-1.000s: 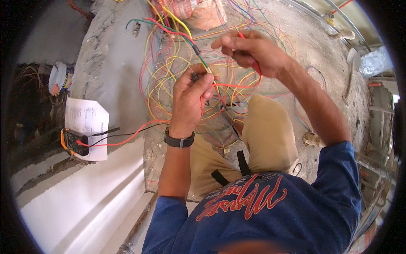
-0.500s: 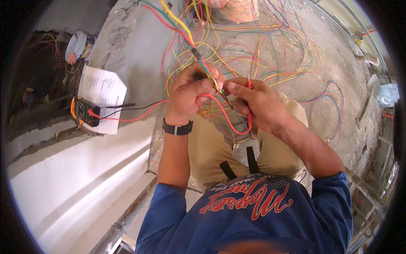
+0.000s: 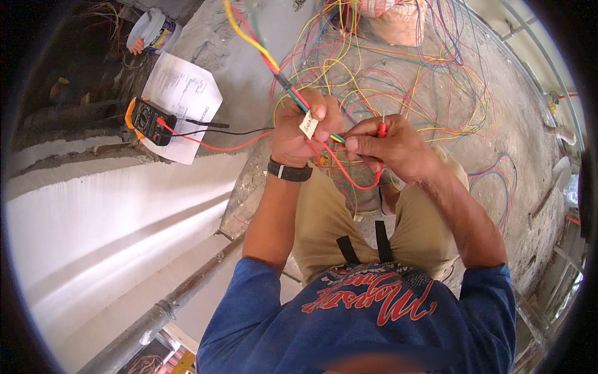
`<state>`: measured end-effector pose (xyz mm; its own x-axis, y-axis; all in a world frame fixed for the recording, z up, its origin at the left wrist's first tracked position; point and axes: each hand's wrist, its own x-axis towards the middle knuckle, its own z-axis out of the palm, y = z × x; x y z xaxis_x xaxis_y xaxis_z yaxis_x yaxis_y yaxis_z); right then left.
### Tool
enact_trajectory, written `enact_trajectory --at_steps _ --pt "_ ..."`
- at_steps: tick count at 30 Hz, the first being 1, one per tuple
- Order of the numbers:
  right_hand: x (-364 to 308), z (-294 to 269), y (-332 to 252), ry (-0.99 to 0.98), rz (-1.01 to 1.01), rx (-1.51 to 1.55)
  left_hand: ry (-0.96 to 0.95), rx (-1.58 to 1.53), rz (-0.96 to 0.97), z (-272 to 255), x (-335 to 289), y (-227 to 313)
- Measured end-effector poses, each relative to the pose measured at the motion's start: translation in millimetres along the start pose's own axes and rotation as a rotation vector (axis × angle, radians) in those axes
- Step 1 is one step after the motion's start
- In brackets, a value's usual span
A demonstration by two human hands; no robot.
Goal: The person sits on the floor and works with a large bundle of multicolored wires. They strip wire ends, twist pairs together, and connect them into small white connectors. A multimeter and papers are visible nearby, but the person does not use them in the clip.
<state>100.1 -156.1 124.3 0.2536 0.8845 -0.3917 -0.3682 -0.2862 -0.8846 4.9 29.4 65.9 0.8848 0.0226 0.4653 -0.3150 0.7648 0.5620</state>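
A bundle of electrical wires (image 3: 268, 57) in yellow, red and green, wrapped with dark tape, runs down into my left hand (image 3: 293, 138), which is closed around it. A small pale tag (image 3: 308, 124) with writing hangs at those fingers. My right hand (image 3: 402, 149) grips a red multimeter probe (image 3: 382, 129), its metal tip pointing up, while thumb and forefinger meet at the bundle's lower end (image 3: 337, 138). Whether they pinch a wire is hard to see. The red lead (image 3: 346, 176) loops from the probe past my left hand toward an orange-and-black multimeter (image 3: 151, 123) on the ledge.
Under the multimeter lies a printed sheet (image 3: 187, 93), with a black probe (image 3: 207, 123) across it. A white bucket (image 3: 152, 31) stands behind. Loose coloured wires (image 3: 398, 93) tangle over the concrete floor, near a filled sack (image 3: 398, 22). A pipe (image 3: 165, 311) runs at lower left.
The view has shifted, so the scene sits further right. The tag now faces up at my left fingers. My right hand stays close to the wire ends, still holding the red probe.
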Motion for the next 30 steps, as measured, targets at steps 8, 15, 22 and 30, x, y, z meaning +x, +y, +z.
enact_trajectory --at_steps 8,15,22,30 --pt "-4 20 2 0.292 -0.119 -0.019 0.177 -0.14 0.056 -3 -9 -13" --pt "5 24 9 0.525 -0.235 -0.342 0.66 0.009 0.136 20 -13 -22" --pt "11 25 9 0.636 -0.407 -0.657 0.919 0.455 0.215 46 -22 -21" --pt "12 31 14 0.658 -0.607 -0.807 1.158 0.57 0.2 58 -12 -29"
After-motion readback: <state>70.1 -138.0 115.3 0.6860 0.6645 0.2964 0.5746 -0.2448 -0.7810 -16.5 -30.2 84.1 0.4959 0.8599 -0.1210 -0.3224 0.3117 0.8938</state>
